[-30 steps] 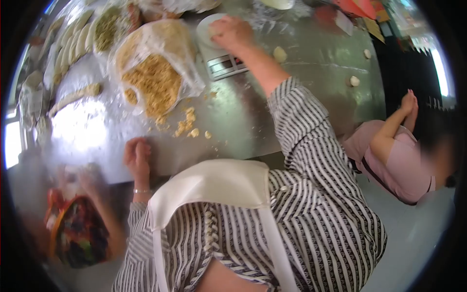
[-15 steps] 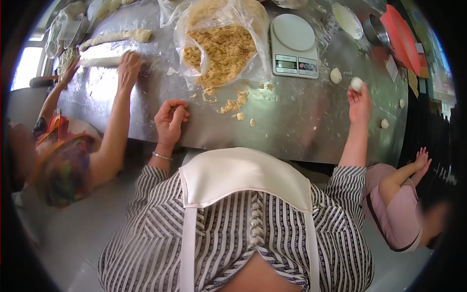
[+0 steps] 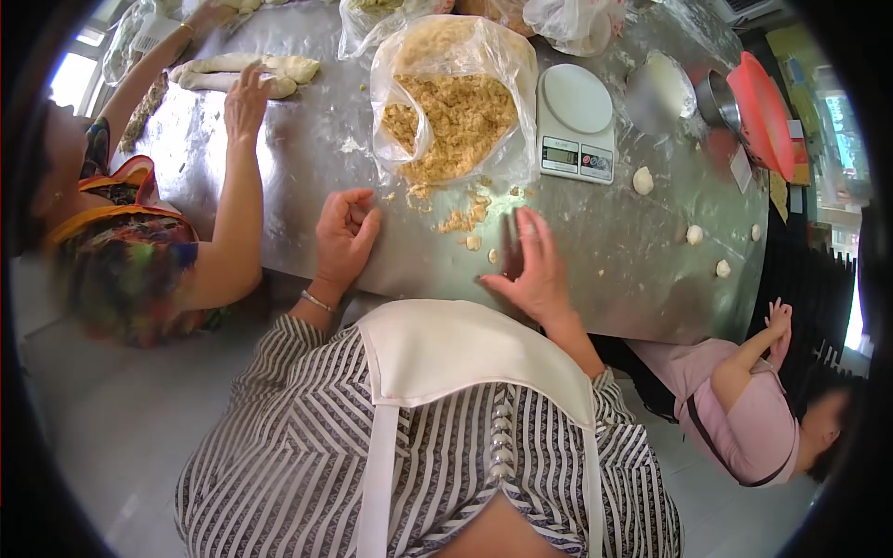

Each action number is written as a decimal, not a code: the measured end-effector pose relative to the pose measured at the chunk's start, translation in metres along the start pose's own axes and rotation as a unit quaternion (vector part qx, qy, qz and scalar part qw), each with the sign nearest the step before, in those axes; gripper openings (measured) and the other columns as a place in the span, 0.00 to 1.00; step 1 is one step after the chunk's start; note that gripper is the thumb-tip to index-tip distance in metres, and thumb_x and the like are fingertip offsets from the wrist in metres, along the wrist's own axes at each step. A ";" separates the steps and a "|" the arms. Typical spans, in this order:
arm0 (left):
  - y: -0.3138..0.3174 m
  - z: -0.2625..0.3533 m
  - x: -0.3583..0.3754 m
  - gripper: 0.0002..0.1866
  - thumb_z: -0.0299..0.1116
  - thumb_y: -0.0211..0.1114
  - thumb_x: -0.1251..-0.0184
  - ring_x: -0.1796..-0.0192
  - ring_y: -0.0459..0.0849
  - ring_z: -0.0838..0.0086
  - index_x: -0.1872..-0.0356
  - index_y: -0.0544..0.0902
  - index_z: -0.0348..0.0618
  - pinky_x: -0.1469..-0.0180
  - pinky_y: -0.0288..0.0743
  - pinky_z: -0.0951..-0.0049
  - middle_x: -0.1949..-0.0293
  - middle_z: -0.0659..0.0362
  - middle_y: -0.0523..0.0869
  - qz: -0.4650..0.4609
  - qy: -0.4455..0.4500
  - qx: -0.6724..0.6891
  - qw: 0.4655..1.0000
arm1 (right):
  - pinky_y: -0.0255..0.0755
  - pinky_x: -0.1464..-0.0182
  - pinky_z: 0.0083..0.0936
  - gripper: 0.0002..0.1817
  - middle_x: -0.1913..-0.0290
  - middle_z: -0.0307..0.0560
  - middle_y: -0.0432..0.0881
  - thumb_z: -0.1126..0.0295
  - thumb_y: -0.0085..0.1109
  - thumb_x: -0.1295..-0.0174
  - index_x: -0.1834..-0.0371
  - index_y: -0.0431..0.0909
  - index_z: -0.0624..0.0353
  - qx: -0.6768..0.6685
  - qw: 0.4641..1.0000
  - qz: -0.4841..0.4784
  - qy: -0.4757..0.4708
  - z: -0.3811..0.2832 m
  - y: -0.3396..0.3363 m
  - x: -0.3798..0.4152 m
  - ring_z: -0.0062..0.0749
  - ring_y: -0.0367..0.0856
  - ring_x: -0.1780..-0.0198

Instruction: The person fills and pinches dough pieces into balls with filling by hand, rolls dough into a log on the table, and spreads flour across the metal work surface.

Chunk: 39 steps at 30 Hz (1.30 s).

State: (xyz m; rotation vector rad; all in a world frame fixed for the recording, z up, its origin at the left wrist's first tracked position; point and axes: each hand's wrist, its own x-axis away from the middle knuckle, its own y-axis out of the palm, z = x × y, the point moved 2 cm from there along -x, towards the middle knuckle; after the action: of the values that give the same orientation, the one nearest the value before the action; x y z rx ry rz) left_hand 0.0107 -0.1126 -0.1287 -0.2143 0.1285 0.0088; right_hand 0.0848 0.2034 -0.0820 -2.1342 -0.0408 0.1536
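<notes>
My left hand [image 3: 346, 240] rests at the table's near edge with its fingers curled in; whatever is inside them is hidden. Fingers apart and holding nothing, my right hand [image 3: 538, 270] hovers by the small crumbs and a small yellowish lump [image 3: 473, 244]. Beyond both hands, a crumbly golden-brown filling [image 3: 456, 121] lies in an opened clear plastic bag [image 3: 521, 65]. A white digital kitchen scale [image 3: 577, 121] stands right of the bag. Several pale dough balls sit on the right of the table, among them a near one [image 3: 695, 234] and a farther one [image 3: 643, 180].
On the left, a co-worker's hand [image 3: 246, 102] touches long dough rolls [image 3: 200, 73]. A flour bowl [image 3: 662, 79], a metal bowl [image 3: 716, 98] and a red basin [image 3: 765, 116] stand at the right. Another person [image 3: 744, 400] is at the table's right side.
The dough ball my right hand held now lies on the table at the right. That hand has opened and moved left toward the crumbs. My left hand stays curled; the co-worker's far arm has reached forward.
</notes>
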 end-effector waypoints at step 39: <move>-0.018 0.016 0.009 0.07 0.22 0.64 0.24 0.61 0.81 0.87 0.49 0.83 0.39 0.61 0.76 0.82 0.58 0.65 0.85 -0.069 -0.103 0.168 0.978 | 0.79 0.61 0.34 0.14 0.52 0.44 0.83 0.70 0.69 0.35 0.47 0.84 0.52 -0.073 0.971 0.206 0.097 0.024 0.016 0.001 0.37 0.82 0.64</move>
State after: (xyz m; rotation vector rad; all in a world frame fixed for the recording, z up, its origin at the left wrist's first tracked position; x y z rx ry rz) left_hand 0.0223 -0.1266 -0.1110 0.1165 -0.0921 -0.1271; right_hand 0.0820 0.2152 -0.1080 -2.2706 0.5238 0.1869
